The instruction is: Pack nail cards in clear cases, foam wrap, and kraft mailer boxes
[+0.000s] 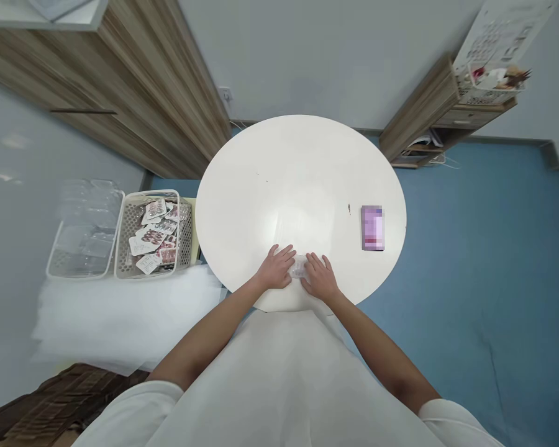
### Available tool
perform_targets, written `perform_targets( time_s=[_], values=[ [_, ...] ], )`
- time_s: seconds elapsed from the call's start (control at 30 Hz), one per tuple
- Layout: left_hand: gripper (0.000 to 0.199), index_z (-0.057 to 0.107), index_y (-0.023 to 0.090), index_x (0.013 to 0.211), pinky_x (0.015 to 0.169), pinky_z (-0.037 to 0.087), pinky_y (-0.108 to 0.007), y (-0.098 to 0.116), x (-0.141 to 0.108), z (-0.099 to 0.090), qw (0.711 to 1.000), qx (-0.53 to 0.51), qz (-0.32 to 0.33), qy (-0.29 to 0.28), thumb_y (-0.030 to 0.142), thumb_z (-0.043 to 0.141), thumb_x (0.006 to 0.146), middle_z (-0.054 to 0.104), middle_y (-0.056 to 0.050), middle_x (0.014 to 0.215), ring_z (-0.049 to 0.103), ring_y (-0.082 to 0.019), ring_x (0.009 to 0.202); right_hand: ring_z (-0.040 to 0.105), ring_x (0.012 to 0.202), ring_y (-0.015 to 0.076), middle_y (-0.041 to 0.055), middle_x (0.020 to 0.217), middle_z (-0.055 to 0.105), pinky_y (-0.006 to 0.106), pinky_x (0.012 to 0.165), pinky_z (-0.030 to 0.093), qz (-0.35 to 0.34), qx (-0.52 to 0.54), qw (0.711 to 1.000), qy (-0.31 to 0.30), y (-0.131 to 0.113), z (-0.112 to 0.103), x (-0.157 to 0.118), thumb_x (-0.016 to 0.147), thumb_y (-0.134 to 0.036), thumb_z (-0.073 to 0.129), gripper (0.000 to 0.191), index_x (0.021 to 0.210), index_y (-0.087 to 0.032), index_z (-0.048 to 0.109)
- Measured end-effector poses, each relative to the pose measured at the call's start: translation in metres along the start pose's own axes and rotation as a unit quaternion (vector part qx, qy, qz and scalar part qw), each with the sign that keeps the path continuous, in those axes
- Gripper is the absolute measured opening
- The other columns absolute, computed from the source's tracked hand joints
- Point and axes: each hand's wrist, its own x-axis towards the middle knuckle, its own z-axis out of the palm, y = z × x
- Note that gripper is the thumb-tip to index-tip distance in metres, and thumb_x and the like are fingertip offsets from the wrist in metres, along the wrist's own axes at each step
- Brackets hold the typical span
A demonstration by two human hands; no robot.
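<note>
A small, clear plastic tray (299, 267) lies at the near edge of the round white table (302, 161). My left hand (276, 268) is closed around its left end, fingers at the far side and thumb at the near side. From the right, my right hand (320, 277) grips the other end in the same way. Parts of the tray are hidden under my fingers, and what is in it is too small to tell. A purple box (372, 228), blurred by pixels, lies to the right on the tabletop.
On the left, a white perforated basket (185, 233) holds many cards with dark red oval pieces. Beside it, another basket (51, 264) holds stacked clear plastic trays. White translucent sheets (130, 310) lie in front. A wooden cabinet (158, 81) and a low shelf (419, 112) flank the table.
</note>
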Motion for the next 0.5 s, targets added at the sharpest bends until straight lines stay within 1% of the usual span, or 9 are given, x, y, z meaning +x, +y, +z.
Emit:
perform_targets(
  time_s=[0.07, 0.1, 0.17, 0.23, 0.3, 0.37, 0.43, 0.5],
  values=[
    [0.041, 0.052, 0.018, 0.102, 0.103, 0.008, -0.050, 0.002, 0.006, -0.002, 1.000, -0.002, 0.006, -0.013, 0.040, 0.056, 0.068, 0.052, -0.011, 0.118, 0.034, -0.029, 0.122, 0.036, 0.123, 0.0261, 0.0158, 0.129, 0.045, 0.046, 0.103, 0.017, 0.002, -0.004, 1.000, -0.020, -0.001, -0.002, 0.006, 0.076, -0.036, 0.051, 0.035, 0.105, -0.015, 0.050],
    [0.044, 0.052, 0.018, 0.100, 0.103, 0.009, -0.050, 0.004, 0.009, -0.003, 1.000, 0.002, 0.004, -0.020, 0.042, 0.059, 0.065, 0.054, -0.011, 0.113, 0.038, -0.029, 0.118, 0.037, 0.121, 0.0259, 0.0164, 0.127, 0.046, 0.046, 0.103, 0.019, 0.007, -0.010, 0.999, -0.029, -0.002, -0.003, 0.008, 0.074, -0.036, 0.053, 0.037, 0.104, -0.015, 0.050],
    [0.044, 0.050, 0.018, 0.099, 0.102, 0.011, -0.049, 0.007, 0.013, -0.002, 0.999, 0.013, -0.010, -0.030, 0.039, 0.062, 0.063, 0.057, -0.009, 0.103, 0.046, -0.027, 0.108, 0.038, 0.120, 0.0253, 0.0172, 0.126, 0.046, 0.044, 0.101, 0.023, 0.015, -0.025, 0.999, -0.044, -0.004, -0.005, 0.012, 0.071, -0.034, 0.057, 0.039, 0.104, -0.015, 0.049],
    [0.042, 0.048, 0.018, 0.100, 0.100, 0.014, -0.048, 0.011, 0.013, 0.000, 0.999, 0.020, -0.025, -0.030, 0.033, 0.062, 0.063, 0.057, -0.008, 0.099, 0.050, -0.024, 0.100, 0.037, 0.120, 0.0256, 0.0178, 0.127, 0.044, 0.042, 0.100, 0.025, 0.016, -0.040, 0.998, -0.055, -0.008, -0.008, 0.012, 0.068, -0.032, 0.061, 0.043, 0.105, -0.014, 0.047],
    [0.041, 0.047, 0.019, 0.099, 0.099, 0.014, -0.048, 0.014, 0.009, 0.000, 0.999, 0.017, -0.032, -0.031, 0.031, 0.060, 0.063, 0.057, -0.007, 0.097, 0.052, -0.024, 0.095, 0.038, 0.119, 0.0258, 0.0178, 0.127, 0.043, 0.041, 0.099, 0.026, 0.011, -0.050, 0.997, -0.062, -0.014, -0.010, 0.008, 0.066, -0.027, 0.062, 0.045, 0.106, -0.013, 0.045],
    [0.041, 0.049, 0.019, 0.097, 0.097, 0.016, -0.048, 0.017, 0.001, 0.000, 0.999, 0.009, -0.028, -0.039, 0.034, 0.061, 0.060, 0.058, -0.006, 0.093, 0.053, -0.024, 0.091, 0.042, 0.114, 0.0253, 0.0170, 0.124, 0.045, 0.039, 0.096, 0.028, 0.007, -0.048, 0.997, -0.067, -0.022, -0.011, 0.000, 0.066, -0.021, 0.059, 0.042, 0.105, -0.014, 0.044],
    [0.043, 0.052, 0.019, 0.093, 0.095, 0.020, -0.046, 0.019, -0.010, -0.001, 0.999, -0.005, -0.017, -0.051, 0.040, 0.061, 0.057, 0.059, -0.006, 0.088, 0.054, -0.025, 0.088, 0.047, 0.105, 0.0239, 0.0144, 0.113, 0.052, 0.037, 0.091, 0.031, 0.018, -0.030, 0.997, -0.074, -0.031, -0.009, -0.010, 0.066, -0.017, 0.055, 0.037, 0.101, -0.014, 0.045],
    [0.042, 0.055, 0.019, 0.089, 0.090, 0.027, -0.043, 0.021, -0.021, -0.002, 0.998, -0.022, -0.007, -0.064, 0.044, 0.061, 0.056, 0.060, -0.006, 0.084, 0.054, -0.026, 0.086, 0.052, 0.092, 0.0219, 0.0096, 0.099, 0.057, 0.037, 0.089, 0.032, 0.036, 0.001, 0.996, -0.083, -0.040, -0.006, -0.020, 0.066, -0.018, 0.052, 0.032, 0.097, -0.016, 0.045]
  ],
)
